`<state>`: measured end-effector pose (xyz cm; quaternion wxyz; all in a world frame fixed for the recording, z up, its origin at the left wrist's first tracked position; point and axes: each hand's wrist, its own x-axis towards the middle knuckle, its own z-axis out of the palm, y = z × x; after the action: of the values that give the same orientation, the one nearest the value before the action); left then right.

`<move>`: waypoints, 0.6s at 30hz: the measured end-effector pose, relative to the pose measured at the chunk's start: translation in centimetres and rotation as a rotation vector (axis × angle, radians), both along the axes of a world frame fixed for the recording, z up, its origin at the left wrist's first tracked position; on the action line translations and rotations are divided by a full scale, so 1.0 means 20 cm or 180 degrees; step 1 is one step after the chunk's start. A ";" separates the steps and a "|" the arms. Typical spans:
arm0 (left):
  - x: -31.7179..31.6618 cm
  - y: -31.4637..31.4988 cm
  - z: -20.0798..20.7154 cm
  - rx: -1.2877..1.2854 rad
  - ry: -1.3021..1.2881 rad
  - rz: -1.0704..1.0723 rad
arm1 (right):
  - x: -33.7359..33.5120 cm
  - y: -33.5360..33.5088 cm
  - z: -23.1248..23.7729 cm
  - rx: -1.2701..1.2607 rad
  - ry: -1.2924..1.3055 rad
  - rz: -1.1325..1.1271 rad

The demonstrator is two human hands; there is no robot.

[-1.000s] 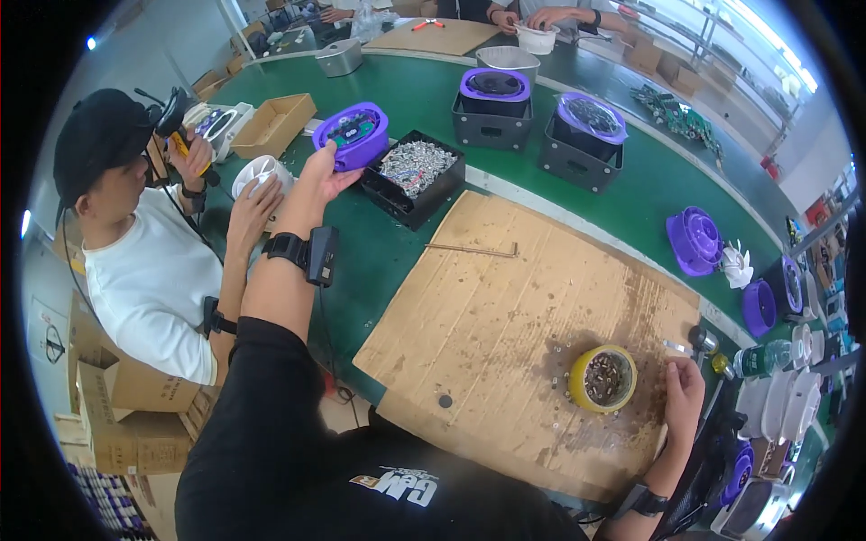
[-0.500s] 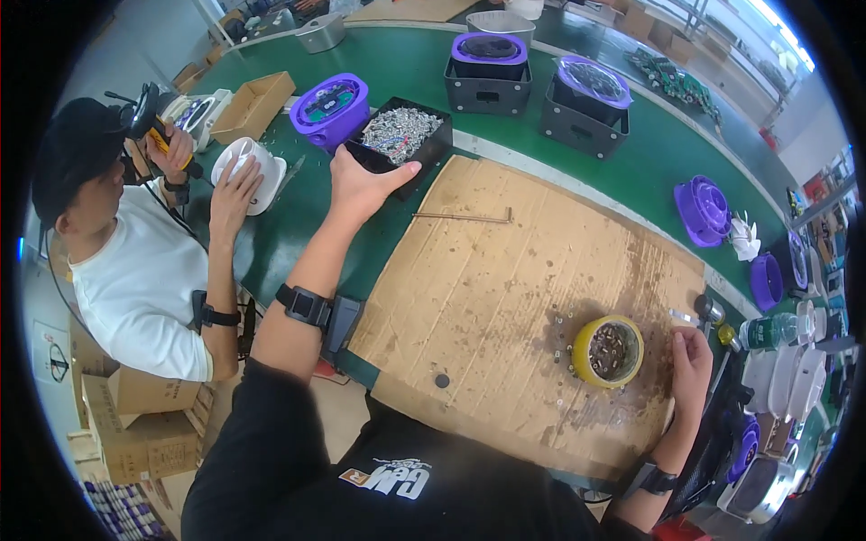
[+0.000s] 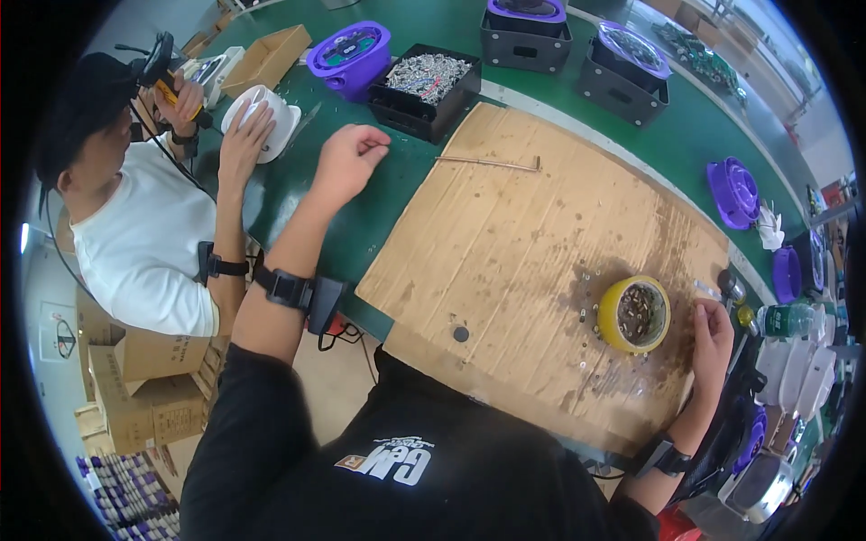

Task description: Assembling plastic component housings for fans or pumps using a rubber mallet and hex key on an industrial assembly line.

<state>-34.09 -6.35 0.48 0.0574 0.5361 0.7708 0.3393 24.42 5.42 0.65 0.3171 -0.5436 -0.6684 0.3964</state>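
Note:
My left hand (image 3: 350,164) hovers over the green table with its fingers loosely curled and the thumb a little apart. Nothing shows between the fingertips. Just beyond it stands a black open box (image 3: 424,115) full of small silver metal parts (image 3: 428,77). My right hand (image 3: 713,338) rests at the right edge of a stained cardboard sheet (image 3: 505,243), its fingers loosely bent; no held thing shows. Beside it is a yellow tape roll (image 3: 606,317) with small metal pieces inside. A thin silver strip (image 3: 706,288) lies just past the right fingertips.
A thin metal L-shaped rod (image 3: 492,163) lies across the cardboard. At left, a co-worker (image 3: 144,261) holds a white housing (image 3: 275,122) and a yellow-black tool (image 3: 171,92). Purple housings (image 3: 732,194) and black boxes (image 3: 622,86) stand along the table. A plastic bottle (image 3: 787,321) lies right.
My left hand has let go of the black box's near edge and drawn back toward me. The view has tilted, shifting the scene up and right. My right hand stays by the cardboard's edge.

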 end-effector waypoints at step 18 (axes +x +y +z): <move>0.21 -0.39 0.16 -0.0840 -0.1289 -0.0251 | 0.05 0.03 -0.07 -0.0039 -0.0055 -0.0038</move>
<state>-29.97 -14.09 3.69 0.2935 0.4746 0.7598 0.3338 25.41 6.05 -0.84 0.3103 -0.5530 -0.6654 0.3939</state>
